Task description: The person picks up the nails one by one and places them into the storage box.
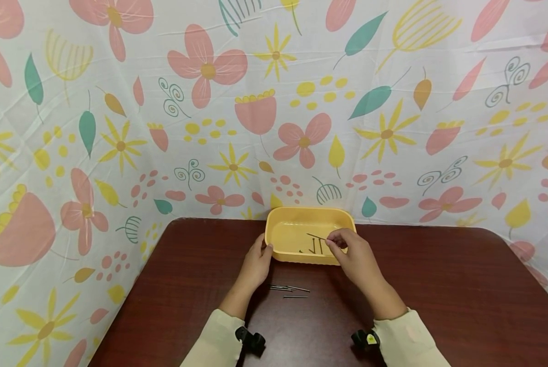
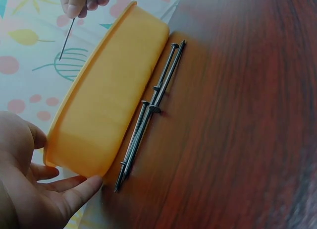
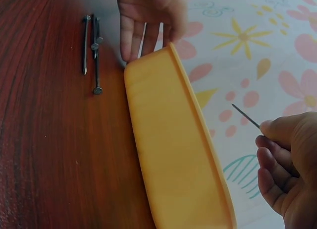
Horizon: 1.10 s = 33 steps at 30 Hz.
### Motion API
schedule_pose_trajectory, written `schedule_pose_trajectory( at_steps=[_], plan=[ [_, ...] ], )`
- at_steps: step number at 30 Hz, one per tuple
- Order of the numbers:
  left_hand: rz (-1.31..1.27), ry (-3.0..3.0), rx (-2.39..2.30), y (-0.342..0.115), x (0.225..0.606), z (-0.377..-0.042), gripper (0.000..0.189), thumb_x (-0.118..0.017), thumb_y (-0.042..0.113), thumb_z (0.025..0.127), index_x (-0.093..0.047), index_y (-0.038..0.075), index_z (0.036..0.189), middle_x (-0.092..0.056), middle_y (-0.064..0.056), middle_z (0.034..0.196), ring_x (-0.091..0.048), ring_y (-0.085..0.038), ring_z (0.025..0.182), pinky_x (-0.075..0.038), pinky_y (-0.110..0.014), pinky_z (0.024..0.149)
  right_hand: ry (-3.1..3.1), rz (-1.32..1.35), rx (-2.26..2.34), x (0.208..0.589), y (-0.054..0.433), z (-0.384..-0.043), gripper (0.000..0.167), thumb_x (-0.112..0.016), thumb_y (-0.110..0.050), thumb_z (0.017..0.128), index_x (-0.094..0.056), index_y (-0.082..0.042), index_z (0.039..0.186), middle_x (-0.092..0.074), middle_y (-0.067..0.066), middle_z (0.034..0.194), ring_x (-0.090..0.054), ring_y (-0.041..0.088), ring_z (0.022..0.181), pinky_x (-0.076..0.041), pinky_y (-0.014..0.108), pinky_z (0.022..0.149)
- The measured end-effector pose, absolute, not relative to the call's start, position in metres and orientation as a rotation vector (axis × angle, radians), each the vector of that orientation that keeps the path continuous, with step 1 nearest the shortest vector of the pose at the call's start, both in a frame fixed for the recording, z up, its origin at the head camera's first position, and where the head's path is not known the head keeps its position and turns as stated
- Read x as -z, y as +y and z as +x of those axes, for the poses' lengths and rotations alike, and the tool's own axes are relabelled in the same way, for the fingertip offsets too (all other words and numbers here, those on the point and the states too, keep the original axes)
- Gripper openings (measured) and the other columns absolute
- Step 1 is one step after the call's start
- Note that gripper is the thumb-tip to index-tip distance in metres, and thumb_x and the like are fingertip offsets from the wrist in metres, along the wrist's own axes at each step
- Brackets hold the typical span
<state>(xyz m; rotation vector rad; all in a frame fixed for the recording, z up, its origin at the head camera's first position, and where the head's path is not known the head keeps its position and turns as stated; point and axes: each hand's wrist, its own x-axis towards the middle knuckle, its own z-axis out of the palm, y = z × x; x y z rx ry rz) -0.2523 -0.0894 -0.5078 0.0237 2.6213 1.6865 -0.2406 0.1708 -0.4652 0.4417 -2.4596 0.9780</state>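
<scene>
A yellow plastic tray point(image 1: 297, 257) stands at the far side of the table, with several dark nails point(image 1: 321, 246) lying inside. My left hand point(image 1: 257, 262) holds its left end; in the left wrist view the thumb is at the rim and the fingers point(image 2: 81, 192) reach along the outer wall. Over the tray's right half, my right hand point(image 1: 357, 260) pinches a single nail point(image 3: 246, 116) between thumb and forefinger, its point sticking out to the left. On the table in front of the tray lies a loose group of nails point(image 2: 136, 140), their heads facing different ways.
The brown wooden table point(image 1: 439, 285) backs onto a white cloth point(image 1: 274, 168) printed with flowers and leaves, close behind the tray. Another stretch of this cloth hangs along the left side. Black wrist cameras point(image 1: 251, 340) are strapped over both light sleeves.
</scene>
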Motion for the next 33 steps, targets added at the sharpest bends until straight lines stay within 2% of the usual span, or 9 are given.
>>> schedule_pose_trajectory(
  at_steps=[7,14,17,33],
  plan=[
    [0.021,2.623,-1.685,-0.0889,0.5087,-0.2533,0.059,-0.04,0.035,0.109,-0.028,0.009,0.16,-0.035,-0.019,0.161,-0.049,-0.036,0.139,-0.043,-0.055,0.111,-2.458,0.439,-0.983,0.4662,0.1707,-0.2417,0.01,-0.075,-0.011,0.092,-0.068,-0.008,0.098,-0.065,0.002,0.086,-0.06,0.014,0.079,-0.055,0.038,0.074],
    [0.016,2.621,-1.683,-0.0889,0.5081,-0.2532,0.061,-0.039,0.041,0.108,-0.029,0.01,0.16,-0.036,-0.018,0.161,-0.05,-0.035,0.138,-0.044,-0.054,0.109,-2.468,0.461,-1.033,0.4656,0.1708,-0.2424,0.041,-0.074,-0.021,0.093,-0.062,-0.006,0.129,-0.065,0.011,0.116,-0.063,0.025,0.095,-0.055,0.047,0.081],
    [0.013,2.615,-1.686,-0.0889,0.5076,-0.2529,0.062,-0.04,0.043,0.108,-0.028,0.011,0.16,-0.035,-0.017,0.161,-0.049,-0.034,0.139,-0.043,-0.054,0.11,-2.481,0.465,-1.048,0.4651,0.1714,-0.242,0.049,-0.073,-0.024,0.094,-0.057,-0.005,0.137,-0.061,0.013,0.125,-0.062,0.028,0.101,-0.054,0.047,0.084],
    [0.022,2.614,-1.681,-0.0899,0.5075,-0.2521,0.061,-0.04,0.041,0.108,-0.029,0.011,0.16,-0.036,-0.018,0.161,-0.049,-0.036,0.138,-0.044,-0.055,0.11,-2.488,0.474,-1.024,0.466,0.1712,-0.2415,0.046,-0.072,-0.022,0.095,-0.058,-0.004,0.136,-0.058,0.014,0.125,-0.061,0.03,0.104,-0.053,0.048,0.086]
  ],
)
